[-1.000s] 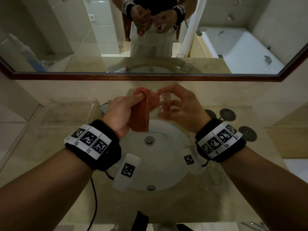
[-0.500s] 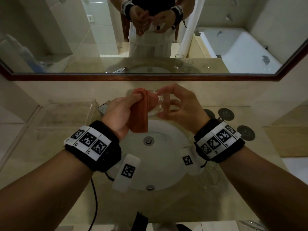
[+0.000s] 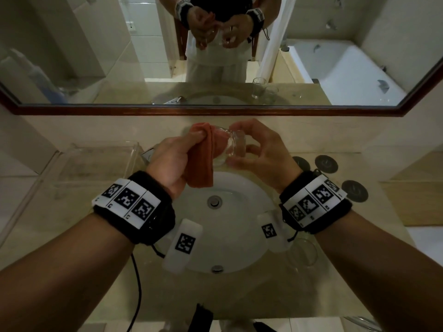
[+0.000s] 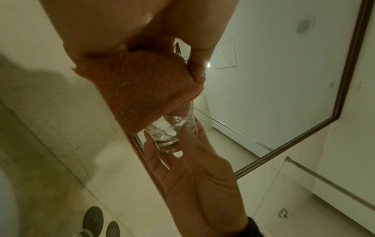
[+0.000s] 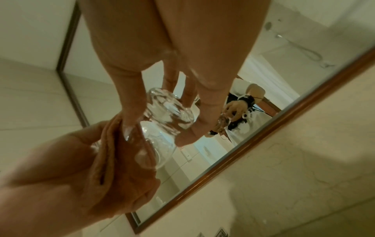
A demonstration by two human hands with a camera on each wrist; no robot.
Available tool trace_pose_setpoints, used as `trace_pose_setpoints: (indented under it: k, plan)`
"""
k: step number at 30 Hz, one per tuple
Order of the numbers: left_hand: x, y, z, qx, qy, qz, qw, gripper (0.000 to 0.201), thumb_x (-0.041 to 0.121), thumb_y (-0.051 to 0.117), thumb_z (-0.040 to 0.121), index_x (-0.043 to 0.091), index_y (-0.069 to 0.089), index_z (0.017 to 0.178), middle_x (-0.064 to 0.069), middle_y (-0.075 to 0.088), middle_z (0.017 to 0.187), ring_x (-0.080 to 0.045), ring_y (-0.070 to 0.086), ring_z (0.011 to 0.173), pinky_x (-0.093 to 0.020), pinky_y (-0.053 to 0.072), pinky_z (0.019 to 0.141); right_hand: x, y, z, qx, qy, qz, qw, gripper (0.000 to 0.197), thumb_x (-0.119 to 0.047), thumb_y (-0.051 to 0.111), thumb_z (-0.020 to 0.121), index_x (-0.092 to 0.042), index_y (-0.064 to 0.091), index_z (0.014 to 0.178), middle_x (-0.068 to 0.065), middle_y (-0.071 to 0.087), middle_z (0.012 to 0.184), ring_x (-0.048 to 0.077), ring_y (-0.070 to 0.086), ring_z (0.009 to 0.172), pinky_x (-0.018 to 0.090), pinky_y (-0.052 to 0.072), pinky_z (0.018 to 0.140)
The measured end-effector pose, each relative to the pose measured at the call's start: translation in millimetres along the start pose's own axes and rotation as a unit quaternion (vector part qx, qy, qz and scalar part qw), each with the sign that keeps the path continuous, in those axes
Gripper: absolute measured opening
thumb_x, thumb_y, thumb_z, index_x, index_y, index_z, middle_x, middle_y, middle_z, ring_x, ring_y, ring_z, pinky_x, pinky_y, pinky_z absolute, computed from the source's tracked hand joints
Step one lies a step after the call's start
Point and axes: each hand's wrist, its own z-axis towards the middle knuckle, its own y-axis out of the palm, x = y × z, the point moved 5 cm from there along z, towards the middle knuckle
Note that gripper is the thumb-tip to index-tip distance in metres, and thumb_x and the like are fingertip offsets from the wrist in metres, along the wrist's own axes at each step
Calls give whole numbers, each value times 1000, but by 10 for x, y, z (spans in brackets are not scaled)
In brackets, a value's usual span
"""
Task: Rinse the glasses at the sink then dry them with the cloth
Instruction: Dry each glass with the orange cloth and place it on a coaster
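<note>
Marble countertop point(image 3: 239, 300) ran beneath a wide framed mirror point(image 3: 96, 111), and the round white sink point(image 3: 230, 236) set into it serves as the landmark; left of the sink stood a clear tray point(image 3: 100, 164); above the sink's far rim the left hand point(image 3: 172, 161) was closed on a folded orange cloth point(image 3: 203, 161), thumb and fingers pinching it and pushing its end into the mouth of a glass point(image 3: 230, 149); that glass lay tilted on its side in the air over the sink, mouth toward the cloth, base toward the right; the right hand point(image 3: 261, 152) gripped it by fingertips curled about the thick base and lower wall, as the right wrist view showed plainly; right of the sink's near rim stood another glass point(image 3: 303, 254), upright on the counter; beyond it, to the right of the sink, lay three dark round discs point(image 3: 354, 190).

Drying looked to be the step in hand; to do it well, I judge the right fingertips should turn the glass while the cloth is kept pressed against the inner wall, reaching down to the base, then the outside wiped; wet glass held only at the fingertips could slip, so keeping it over the sink seems prudent.

Counted: two glasses directly seen, one cloth, one sink, one tray, three discs, two hands.
</note>
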Motion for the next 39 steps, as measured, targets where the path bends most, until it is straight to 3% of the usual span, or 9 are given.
trace_pose_setpoints:
  k: [5, 9, 13, 19, 23, 26, 30, 33, 39]
  plan:
    - [-19, 21, 3, -2, -2, 0, 1000, 24, 23, 66, 92, 3, 76, 101, -17, 77, 99, -31, 72, 97, -41, 56, 90, 46, 49, -13, 4, 140, 54, 989, 41, -48, 50, 99, -12, 56, 116, 15, 68, 102, 24, 73, 73, 37, 63, 63]
    - [-25, 41, -10, -18, 3, 6, 1000, 24, 22, 64, 93, 9, 81, 84, -13, 78, 93, -27, 74, 91, -41, 55, 90, 52, 3, -24, -6, 82, 42, 996, 27, -28, 63, 97, -12, 58, 118, 8, 68, 105, 20, 73, 77, 32, 62, 68]
    - [-24, 67, -19, -20, 10, 8, 1000, 29, 21, 62, 95, 14, 82, 74, -9, 79, 85, -21, 73, 80, -36, 54, 80, 23, -85, -61, 6, -7, -6, 1000, 48, -6, 83, 76, -23, 61, 115, -4, 63, 120, 16, 71, 96, 30, 61, 83]
    - [-97, 168, -5, -29, 4, -4, 1000, 24, 21, 63, 93, 3, 76, 101, -16, 77, 102, -31, 72, 100, -41, 55, 93, 116, -48, -133, 1, 162, 81, 984, 44, -48, 50, 99, -11, 56, 122, 14, 69, 111, 28, 75, 83, 43, 64, 72]
    - [-162, 243, -9, -44, 9, 4, 999, 25, 22, 62, 93, 3, 79, 95, -20, 75, 104, -31, 70, 98, -41, 53, 94, 136, -157, -154, 1, 108, 80, 991, 28, -26, 64, 97, -11, 57, 118, 14, 67, 112, 28, 73, 84, 44, 63, 77]
    - [-163, 282, -6, -44, 13, 7, 999, 25, 20, 59, 96, 6, 79, 90, -14, 77, 93, -22, 72, 84, -30, 56, 76, 158, -246, -181, -3, 33, 7, 999, 43, -12, 81, 80, -22, 59, 116, 4, 63, 121, 25, 72, 98, 44, 62, 84]
    - [-130, 388, -52, -52, 21, 4, 998, 25, 18, 56, 97, 2, 76, 98, -18, 76, 103, -29, 70, 97, -38, 53, 94, 174, -286, -207, 13, 91, 68, 993, 42, -25, 74, 89, -16, 55, 125, 9, 63, 123, 25, 73, 95, 37, 63, 75]
    - [-140, 452, -87, -59, 27, 5, 998, 26, 16, 55, 97, 2, 77, 93, -17, 77, 100, -26, 73, 94, -33, 57, 89, 181, -275, -240, -16, 164, 115, 979, 43, -44, 55, 98, -9, 55, 125, 15, 69, 113, 28, 76, 85, 35, 63, 69]
    - [-210, 457, -83, -35, 17, 11, 999, 25, 19, 58, 95, 2, 76, 98, -16, 77, 100, -26, 73, 92, -33, 57, 83, 204, -407, -274, -19, 65, 56, 996, 41, -12, 80, 82, -18, 60, 118, 6, 63, 122, 27, 74, 93, 41, 62, 82]
